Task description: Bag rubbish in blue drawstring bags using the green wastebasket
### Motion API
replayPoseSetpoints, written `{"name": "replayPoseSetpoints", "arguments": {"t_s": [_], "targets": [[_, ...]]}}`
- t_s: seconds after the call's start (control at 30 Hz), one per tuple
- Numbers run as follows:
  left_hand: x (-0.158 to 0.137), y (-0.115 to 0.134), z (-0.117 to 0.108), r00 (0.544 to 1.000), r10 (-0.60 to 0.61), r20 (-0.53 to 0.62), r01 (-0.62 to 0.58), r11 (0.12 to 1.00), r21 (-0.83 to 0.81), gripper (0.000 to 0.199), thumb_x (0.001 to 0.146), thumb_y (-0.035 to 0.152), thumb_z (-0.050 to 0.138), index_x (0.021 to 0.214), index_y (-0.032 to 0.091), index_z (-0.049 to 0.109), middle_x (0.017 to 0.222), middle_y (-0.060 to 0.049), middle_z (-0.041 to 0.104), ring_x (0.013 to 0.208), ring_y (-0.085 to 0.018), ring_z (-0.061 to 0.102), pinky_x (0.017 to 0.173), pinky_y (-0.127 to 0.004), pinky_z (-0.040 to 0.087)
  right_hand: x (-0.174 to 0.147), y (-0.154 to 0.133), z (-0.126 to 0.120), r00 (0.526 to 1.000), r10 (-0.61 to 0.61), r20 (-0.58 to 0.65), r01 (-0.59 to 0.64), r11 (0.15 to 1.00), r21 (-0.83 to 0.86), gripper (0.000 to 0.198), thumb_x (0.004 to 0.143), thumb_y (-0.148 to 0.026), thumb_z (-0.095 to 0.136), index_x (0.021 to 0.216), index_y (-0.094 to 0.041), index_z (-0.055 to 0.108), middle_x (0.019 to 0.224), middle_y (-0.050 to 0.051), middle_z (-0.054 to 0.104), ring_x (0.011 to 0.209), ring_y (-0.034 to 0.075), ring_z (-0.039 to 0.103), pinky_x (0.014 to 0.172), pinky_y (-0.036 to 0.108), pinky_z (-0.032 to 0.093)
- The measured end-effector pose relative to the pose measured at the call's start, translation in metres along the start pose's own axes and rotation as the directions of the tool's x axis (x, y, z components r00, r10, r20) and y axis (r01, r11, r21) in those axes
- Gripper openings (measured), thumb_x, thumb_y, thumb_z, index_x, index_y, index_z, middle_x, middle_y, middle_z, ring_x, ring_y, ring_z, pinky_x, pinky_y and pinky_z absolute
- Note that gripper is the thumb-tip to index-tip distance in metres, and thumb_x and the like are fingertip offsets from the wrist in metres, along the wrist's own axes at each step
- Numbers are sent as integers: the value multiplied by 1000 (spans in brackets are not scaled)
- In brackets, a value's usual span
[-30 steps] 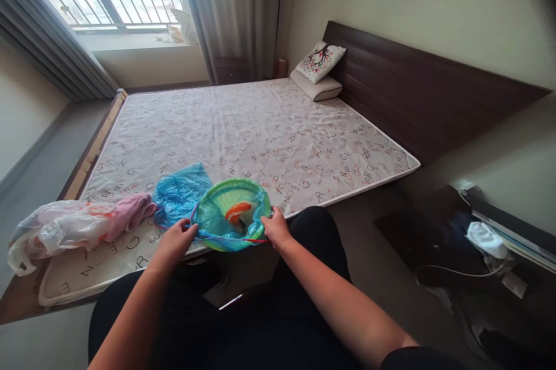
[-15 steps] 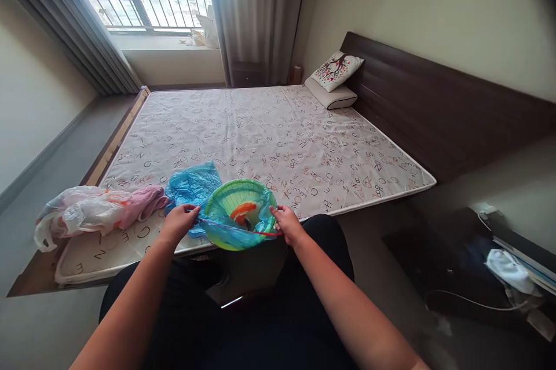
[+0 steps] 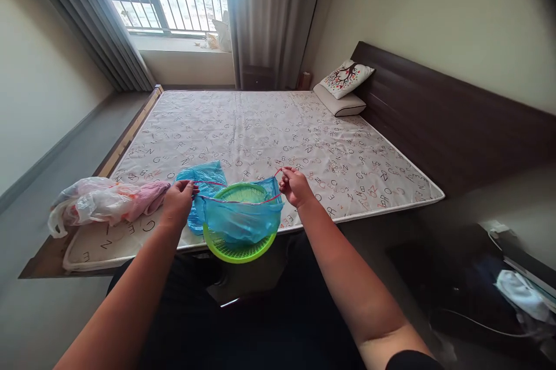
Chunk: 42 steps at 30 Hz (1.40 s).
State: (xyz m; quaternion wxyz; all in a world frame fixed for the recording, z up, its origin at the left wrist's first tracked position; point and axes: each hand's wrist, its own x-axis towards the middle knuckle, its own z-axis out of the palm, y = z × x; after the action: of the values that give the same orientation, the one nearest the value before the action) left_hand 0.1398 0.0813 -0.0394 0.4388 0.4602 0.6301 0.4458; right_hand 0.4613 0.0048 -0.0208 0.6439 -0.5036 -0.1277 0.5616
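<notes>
A translucent blue drawstring bag [image 3: 241, 219] hangs stretched between my hands, its front wall raised over a lime green slotted plastic basket [image 3: 234, 255]. My left hand [image 3: 179, 199] is closed on the pink-red drawstring [image 3: 256, 202] at the bag's left edge. At the right, my right hand [image 3: 295, 186] pinches the same string, drawn out in a short loop above the bag's corner. The bag's contents are hidden behind its front wall. Beyond the basket, another crumpled blue plastic bag [image 3: 202, 173] lies on the mattress near my left hand.
The letter-printed mattress [image 3: 260, 132] spreads ahead. On its left front lie a white plastic bag [image 3: 98, 199] and pink cloth [image 3: 150, 196]. Pillows [image 3: 347, 79] rest by the dark headboard [image 3: 425, 86]. A dark stand with a cable [image 3: 482, 322] and white cloth is at right.
Both hands have risen, pulling the bag's mouth up above the basket with the drawstring taut. The orange item seen inside before is now hidden. The view has shifted slightly.
</notes>
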Motion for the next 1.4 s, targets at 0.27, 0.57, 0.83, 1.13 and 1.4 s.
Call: {"name": "replayPoseSetpoints", "arguments": {"t_s": [0.27, 0.57, 0.83, 1.13, 1.4], "targets": [[2, 53, -7, 996, 84, -35, -89, 982, -166, 17, 90, 29, 68, 103, 17, 66, 86, -5, 75, 76, -16, 72, 64, -21, 50, 6, -47, 30, 985, -171, -20, 161, 958, -238, 15, 89, -17, 58, 103, -22, 57, 67, -7, 56, 50, 9, 49, 49, 22, 37], [-58, 59, -32, 937, 185, 295, -327, 759, 563, 29, 82, 50, 67, 75, 23, 74, 69, -5, 76, 69, -25, 67, 61, -32, 43, -62, -30, 34, 759, -452, 468, 601, 209, -772, 4, 92, -20, 68, 94, -22, 70, 78, 0, 63, 70, 14, 53, 70, 28, 39], [-90, 68, -17, 900, 427, 92, -393, 883, -255, 22, 88, 43, 74, 94, 22, 74, 105, -6, 80, 111, -27, 73, 105, -39, 55, -84, -30, 58, 839, -397, 372, 540, 691, -481, 29, 92, -39, 69, 118, -25, 68, 108, 1, 66, 68, 9, 60, 65, 25, 52], [-95, 89, -17, 883, 406, 235, -425, 905, 33, 33, 83, 50, 78, 99, 21, 80, 96, -7, 78, 97, -27, 72, 94, -38, 58, -91, -44, 75, 683, -447, 578, 724, 306, -619, 21, 95, -27, 66, 114, -27, 77, 107, 4, 71, 94, 18, 66, 93, 37, 54], [-96, 91, -10, 868, 391, 308, -421, 906, 36, 35, 79, 52, 83, 96, 22, 81, 106, -9, 79, 104, -29, 71, 101, -41, 56, -94, -40, 64, 792, -316, 523, 610, 457, -648, 28, 95, -34, 68, 121, -27, 75, 107, 3, 69, 83, 14, 64, 73, 27, 54]]}}
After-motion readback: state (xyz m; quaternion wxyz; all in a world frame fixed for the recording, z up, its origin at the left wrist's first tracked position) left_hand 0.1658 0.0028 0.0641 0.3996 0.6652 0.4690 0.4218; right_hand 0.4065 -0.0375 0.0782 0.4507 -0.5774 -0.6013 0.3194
